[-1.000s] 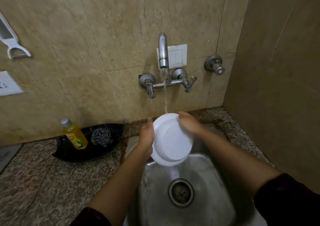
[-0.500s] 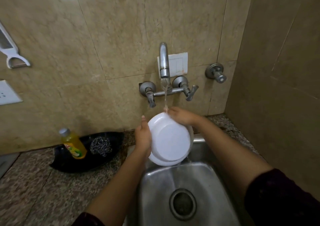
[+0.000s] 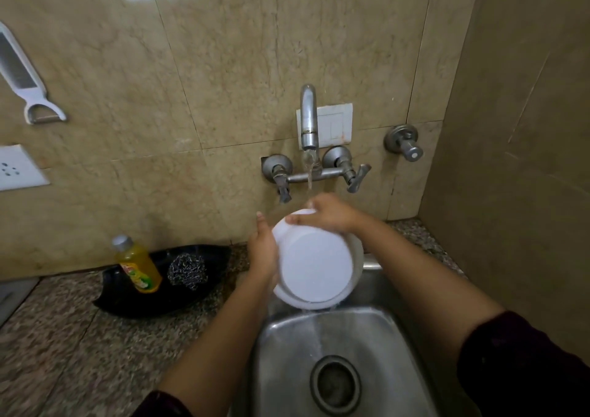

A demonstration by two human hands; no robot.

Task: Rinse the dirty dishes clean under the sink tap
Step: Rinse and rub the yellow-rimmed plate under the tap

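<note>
Change since the earlier view: plate (image 3: 314,266) lifted nearer the tap (image 3: 309,119); right hand (image 3: 329,214) shifted from the plate's right side to its top rim, into the stream of water (image 3: 309,177).

Item, plate: white, round, tilted steeply with what looks like its underside toward the camera; held in the air above the back edge of the sink (image 3: 287,368), just below the spout; water falls off its lower rim into the basin, toward the drain (image 3: 335,381).

Progress, as judged: rinsing under way on this one plate; the face that shows carries no visible soil; the far face is hidden, so its state cannot be told; no other dishes are in view, so how many remain cannot be told; tap running.

Grip, left hand (image 3: 263,250): palm against the plate's left edge, thumb raised straight, fingers hidden behind the plate; it appears to cup and bear the plate.

Grip, right hand: fingers bent over the top rim, in contact, water striking near them; whether it steadies or rubs cannot be told.

Sundries on the counter (image 3: 64,352): yellow bottle (image 3: 137,263) and steel scrubber (image 3: 187,269) on a black tray (image 3: 134,301), left of the sink.
</note>
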